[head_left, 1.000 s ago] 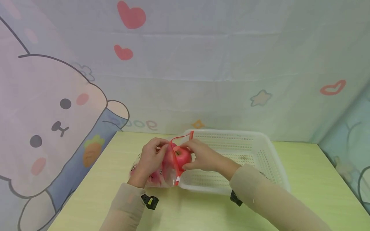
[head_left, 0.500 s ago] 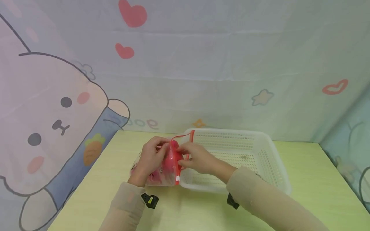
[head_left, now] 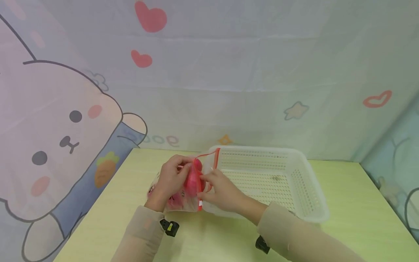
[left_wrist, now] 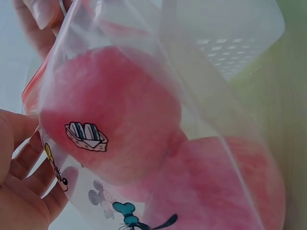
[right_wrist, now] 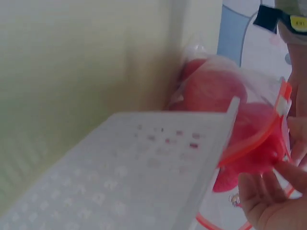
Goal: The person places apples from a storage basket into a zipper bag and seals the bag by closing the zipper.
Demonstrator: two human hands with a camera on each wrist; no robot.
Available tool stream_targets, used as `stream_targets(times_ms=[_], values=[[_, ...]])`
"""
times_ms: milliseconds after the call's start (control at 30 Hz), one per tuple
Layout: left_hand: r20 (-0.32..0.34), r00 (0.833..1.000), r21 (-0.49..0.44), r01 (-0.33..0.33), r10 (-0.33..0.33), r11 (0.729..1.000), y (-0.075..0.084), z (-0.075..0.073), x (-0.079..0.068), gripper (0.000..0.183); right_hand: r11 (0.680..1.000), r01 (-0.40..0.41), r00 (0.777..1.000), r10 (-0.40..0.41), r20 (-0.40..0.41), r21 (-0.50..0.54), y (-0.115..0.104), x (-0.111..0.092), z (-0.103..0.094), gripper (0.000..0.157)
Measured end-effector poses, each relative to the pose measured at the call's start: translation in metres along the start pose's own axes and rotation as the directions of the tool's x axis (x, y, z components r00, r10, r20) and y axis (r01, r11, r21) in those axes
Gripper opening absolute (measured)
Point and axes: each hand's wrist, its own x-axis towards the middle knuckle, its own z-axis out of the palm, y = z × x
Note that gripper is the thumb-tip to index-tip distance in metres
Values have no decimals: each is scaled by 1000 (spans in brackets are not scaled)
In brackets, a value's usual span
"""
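A clear plastic bag (head_left: 183,205) with a red zip edge and cartoon prints holds several red apples (left_wrist: 110,115). My left hand (head_left: 173,174) pinches its upper rim between thumb and fingers; in the left wrist view, that hand's (left_wrist: 24,177) fingers pass behind the film. At the mouth of the bag, my right hand (head_left: 224,193) has its thumb and index finger apart by the red edge. The right wrist view shows these fingers (right_wrist: 249,184) touching the outermost apple (right_wrist: 259,155). Part of that apple is hidden behind the film and zip strip.
A white perforated plastic basket (head_left: 314,185) lies right of the bag, beneath my right hand, its left rim close to the bag's mouth. Both stand on a pale yellow-green table (head_left: 347,196). A printed cloth backdrop (head_left: 229,72) hangs behind the table's back edge.
The apple in my right hand has gone left into the bag. My right hand has then drawn slightly down and towards me, its fingers now at the red edge. The left hand has stayed put.
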Motion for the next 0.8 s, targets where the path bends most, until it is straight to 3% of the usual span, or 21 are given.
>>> stream_targets(times_ms=[100, 233, 400, 567, 800], values=[[5, 1000, 2, 10, -10, 1000, 0, 0, 0, 15, 996, -80, 996, 80, -27, 29, -4, -4, 7, 50], [6, 1000, 17, 30, -30, 999, 1, -1, -1, 15, 982, -145, 987, 151, -48, 121, -6, -8, 15, 42], [6, 999, 33, 42, -42, 999, 1, -1, 0, 15, 926, -204, 975, 221, -18, 316, -9, -11, 26, 29], [40, 999, 47, 19, -21, 999, 1, -3, 2, 17, 886, -211, 969, 246, -33, 413, -13, -15, 34, 24], [125, 991, 76, 30, -40, 997, 4, -8, 5, 17, 842, -204, 961, 269, -61, 500, -14, -19, 41, 20]])
